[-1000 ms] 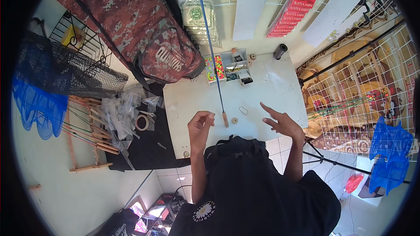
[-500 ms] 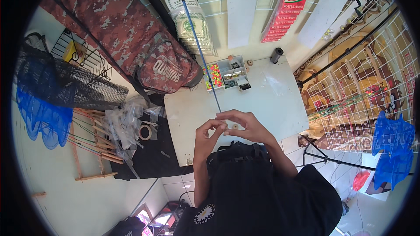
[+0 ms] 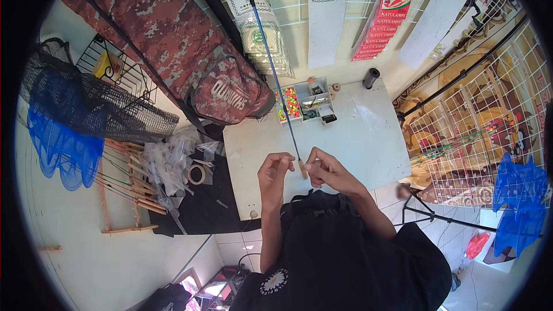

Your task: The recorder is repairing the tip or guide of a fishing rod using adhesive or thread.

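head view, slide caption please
Left hand and right hand near the tan handle of a blue fishing rod over a white table.

Lettering around the hands

Camouflage bag (image 3: pixel 230 95), beyond and left of left hand (image 3: pixel 274 177): bold pale lettering. Clear packets (image 3: pixel 259 31), farther out past same hand: dark green lettering, round emblem. White strip (image 3: pixel 326 23), far beyond right hand (image 3: pixel 326 174): green heading, emblem. Red packets (image 3: pixel 383 23), beyond that hand and rightward: repeated white lettering. Black shirt (image 3: pixel 345 253), nearer the body than both hands: small pale lettering beside flower print (image 3: pixel 273 282).
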`<state>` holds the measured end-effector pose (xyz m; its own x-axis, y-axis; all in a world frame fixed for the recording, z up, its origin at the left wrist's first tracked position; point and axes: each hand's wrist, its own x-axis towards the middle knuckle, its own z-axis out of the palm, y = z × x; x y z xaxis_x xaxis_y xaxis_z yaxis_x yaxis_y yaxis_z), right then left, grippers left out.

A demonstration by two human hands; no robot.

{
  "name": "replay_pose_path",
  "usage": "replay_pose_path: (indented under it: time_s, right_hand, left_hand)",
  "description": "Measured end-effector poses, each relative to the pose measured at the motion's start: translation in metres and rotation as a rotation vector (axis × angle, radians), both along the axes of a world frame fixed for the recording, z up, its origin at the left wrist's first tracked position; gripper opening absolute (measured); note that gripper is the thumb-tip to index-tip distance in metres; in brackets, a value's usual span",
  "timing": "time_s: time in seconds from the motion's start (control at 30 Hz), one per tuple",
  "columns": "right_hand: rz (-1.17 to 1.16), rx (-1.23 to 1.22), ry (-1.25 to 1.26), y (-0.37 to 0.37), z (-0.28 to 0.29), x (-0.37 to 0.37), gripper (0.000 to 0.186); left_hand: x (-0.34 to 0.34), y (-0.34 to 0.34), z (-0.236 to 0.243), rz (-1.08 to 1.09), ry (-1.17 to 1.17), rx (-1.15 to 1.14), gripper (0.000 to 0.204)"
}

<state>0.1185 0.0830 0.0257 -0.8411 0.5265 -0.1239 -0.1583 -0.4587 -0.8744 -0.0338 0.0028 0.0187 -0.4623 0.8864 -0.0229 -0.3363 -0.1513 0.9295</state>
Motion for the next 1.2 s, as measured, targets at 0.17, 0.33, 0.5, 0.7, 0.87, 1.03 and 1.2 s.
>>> replay_pose_path:
  time_s: [0.17,0.33,0.5,0.7,0.87,1.03,1.2]
  right_hand:
    - [-0.087,0.131,-0.209,-0.006,0.011,-0.007,0.015]
    - [-0.162,0.261,-0.211,-0.007,0.004,-0.009,0.015]
    - [-0.230,0.291,-0.204,-0.007,-0.016,-0.012,0.014]
    - [-0.123,0.232,-0.085,-0.006,-0.013,-0.007,0.015]
    - [-0.191,0.633,-0.241,-0.002,-0.002,0.001,0.026]
    - [-0.449,0.703,-0.197,-0.002,0.015,-0.001,0.023]
    - [-0.426,0.727,-0.225,-0.005,0.014,-0.009,0.019]
  left_hand:
    - [0.004,0.005,-0.002,0.050,-0.011,0.025,0.010]
    - [0.004,0.009,0.000,0.085,0.042,0.035,0.010]
    - [0.010,0.015,0.011,0.061,0.029,0.087,0.009]
    - [0.008,0.014,0.020,-0.026,-0.365,0.219,0.010]
    - [0.005,0.014,0.009,0.017,-0.324,0.183,0.011]
    - [0.011,0.012,0.008,-0.116,-0.383,0.111,0.007]
    - [0.015,0.009,0.006,-0.137,-0.412,0.005,0.010]
